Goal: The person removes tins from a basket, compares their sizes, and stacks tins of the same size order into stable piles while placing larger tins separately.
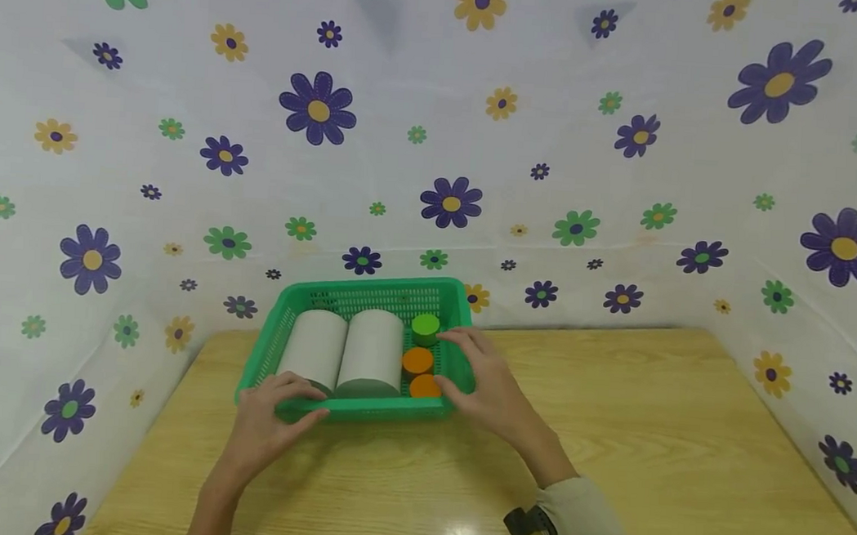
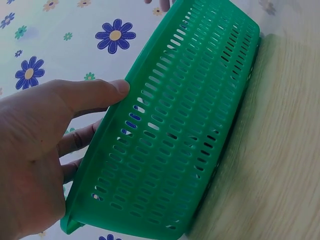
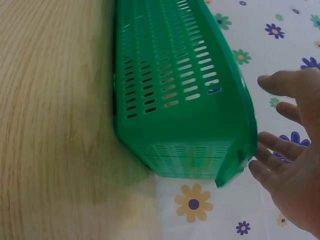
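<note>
A green plastic basket with slotted walls stands on the wooden table. Two white cylinders lie side by side inside it. To their right are three small round items: one with a bright green top and two with orange tops. My left hand holds the basket's front-left rim, thumb outside and fingers over the edge; its thumb touches the rim in the left wrist view. Over the basket's right side, my right hand has thumb and fingers spread apart, with nothing gripped between them.
Behind the basket rises a white sheet printed with flowers, which also lines both sides. The wooden tabletop extends to the right and in front of the basket. A dark strap is at my right wrist.
</note>
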Demonstrator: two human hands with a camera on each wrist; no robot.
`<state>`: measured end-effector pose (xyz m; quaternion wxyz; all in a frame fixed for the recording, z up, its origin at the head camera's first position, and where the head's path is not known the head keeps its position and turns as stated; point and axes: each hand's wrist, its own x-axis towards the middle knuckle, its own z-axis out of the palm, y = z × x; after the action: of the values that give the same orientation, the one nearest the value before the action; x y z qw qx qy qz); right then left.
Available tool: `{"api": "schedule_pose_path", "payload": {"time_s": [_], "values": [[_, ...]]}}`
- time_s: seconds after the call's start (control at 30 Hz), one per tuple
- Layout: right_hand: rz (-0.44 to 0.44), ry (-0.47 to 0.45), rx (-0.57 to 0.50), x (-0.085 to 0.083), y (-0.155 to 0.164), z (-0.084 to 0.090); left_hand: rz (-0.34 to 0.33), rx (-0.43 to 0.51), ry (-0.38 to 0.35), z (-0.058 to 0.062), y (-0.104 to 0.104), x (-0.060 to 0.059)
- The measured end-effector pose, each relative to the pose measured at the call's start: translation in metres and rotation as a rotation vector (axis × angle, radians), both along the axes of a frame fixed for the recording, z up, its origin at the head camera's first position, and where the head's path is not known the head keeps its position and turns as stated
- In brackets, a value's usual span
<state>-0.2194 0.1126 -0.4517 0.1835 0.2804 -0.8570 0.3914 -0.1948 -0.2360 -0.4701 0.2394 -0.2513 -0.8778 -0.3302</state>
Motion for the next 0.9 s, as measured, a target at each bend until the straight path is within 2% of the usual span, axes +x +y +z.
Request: {"api": "schedule_pose_path", "payload": {"time_s": [0.17,0.33,0.5,0.63,0.9], "values": [[0.042,-0.056,0.072,-0.002,-0.006,-0.003,-0.021,0.019,-0.025,0.001,-0.002,0.003],[0.045,-0.028,0.130,-0.003,-0.009,-0.002,-0.063,0.047,-0.090,0.003,-0.001,0.004],[0.062,-0.043,0.202,-0.009,-0.009,0.002,-0.094,0.063,-0.041,0.004,0.002,-0.001],[0.075,-0.083,0.239,-0.018,-0.009,0.006,-0.069,0.056,-0.010,0.002,0.006,-0.005],[0.160,-0.205,0.373,-0.032,-0.021,0.014,-0.006,0.056,-0.045,-0.002,0.006,0.001]]}}
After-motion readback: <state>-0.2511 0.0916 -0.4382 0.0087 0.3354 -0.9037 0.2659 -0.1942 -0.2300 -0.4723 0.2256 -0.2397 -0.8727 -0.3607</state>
